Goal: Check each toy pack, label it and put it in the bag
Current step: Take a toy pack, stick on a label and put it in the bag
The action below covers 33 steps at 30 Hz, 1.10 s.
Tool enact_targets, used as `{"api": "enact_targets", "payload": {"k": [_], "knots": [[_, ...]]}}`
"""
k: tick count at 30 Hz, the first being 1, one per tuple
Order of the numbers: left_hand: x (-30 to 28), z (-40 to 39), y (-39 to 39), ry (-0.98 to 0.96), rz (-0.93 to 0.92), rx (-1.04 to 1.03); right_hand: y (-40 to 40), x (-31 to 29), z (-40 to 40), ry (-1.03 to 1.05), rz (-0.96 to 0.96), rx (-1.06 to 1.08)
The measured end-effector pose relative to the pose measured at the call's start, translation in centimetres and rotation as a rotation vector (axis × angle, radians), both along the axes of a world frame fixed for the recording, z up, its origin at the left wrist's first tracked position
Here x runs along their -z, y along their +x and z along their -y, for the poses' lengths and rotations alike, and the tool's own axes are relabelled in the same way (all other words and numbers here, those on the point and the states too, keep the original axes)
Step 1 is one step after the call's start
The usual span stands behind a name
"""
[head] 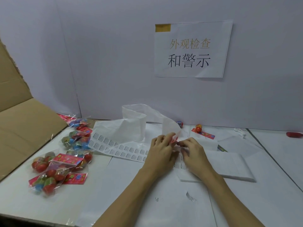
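Both hands meet near the middle of the white table [270,161], over the right end of a long label sheet [118,149] printed with rows of small black-text stickers. The left hand [161,151] has its fingers curled, with something pink and red showing at the fingertips; it looks like the edge of a toy pack or its card, though too little shows to be sure. The right hand [194,153] lies just beside it, fingers bent and fingertips touching the same spot, apparently pinching a small piece there. Directly behind the hands a white plastic bag [139,123] stands crumpled and open, one flap curling up and over toward the left hand. To the left, a loose heap of toy packs [57,171] in clear wrap, holding red, green and blue balls with pink flowered header cards, spreads along the edge of a brown cardboard box flap [21,122]. A stack of folded white bags [229,166] lies under the right forearm. Another pack [202,131] rests farther back on the right. On the white wall hangs a paper sign [191,49] with printed characters.
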<state>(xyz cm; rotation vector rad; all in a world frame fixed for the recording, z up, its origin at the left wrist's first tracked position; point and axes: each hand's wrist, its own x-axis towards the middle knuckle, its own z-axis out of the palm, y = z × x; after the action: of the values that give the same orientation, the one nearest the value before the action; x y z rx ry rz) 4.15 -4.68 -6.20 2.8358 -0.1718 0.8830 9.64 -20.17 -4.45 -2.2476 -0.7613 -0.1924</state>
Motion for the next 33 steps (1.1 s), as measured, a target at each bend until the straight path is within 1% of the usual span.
{"api": "enact_targets", "payload": {"k": [6,11,13,17,22,26,33], "knots": [[0.3,-0.8,0.3,-0.131,0.004,-0.002,-0.8,-0.9,0.1,0.165,0.036,-0.017],[0.0,-1.2,0.2,-0.229,-0.021,0.016,-1.1,-1.3,-0.1,0.222,0.025,-0.062],[-0.1,-1.4,0.1,-0.220,-0.039,0.021,-1.0,-1.2,-0.1,0.205,0.019,-0.074],[-0.3,-1.7,0.0,-0.181,-0.061,0.023,-0.2,-0.6,0.3,0.091,-0.014,-0.085],[-0.3,-1.8,0.1,-0.165,-0.065,-0.011,0.7,-0.2,0.8,-0.017,0.018,-0.089],[-0.3,-1.7,0.2,-0.151,-0.063,-0.021,0.8,-0.3,1.0,-0.024,-0.003,-0.086],[-0.2,-1.7,0.2,-0.131,-0.067,-0.055,1.1,-0.4,1.4,0.051,-0.067,-0.074]]}}
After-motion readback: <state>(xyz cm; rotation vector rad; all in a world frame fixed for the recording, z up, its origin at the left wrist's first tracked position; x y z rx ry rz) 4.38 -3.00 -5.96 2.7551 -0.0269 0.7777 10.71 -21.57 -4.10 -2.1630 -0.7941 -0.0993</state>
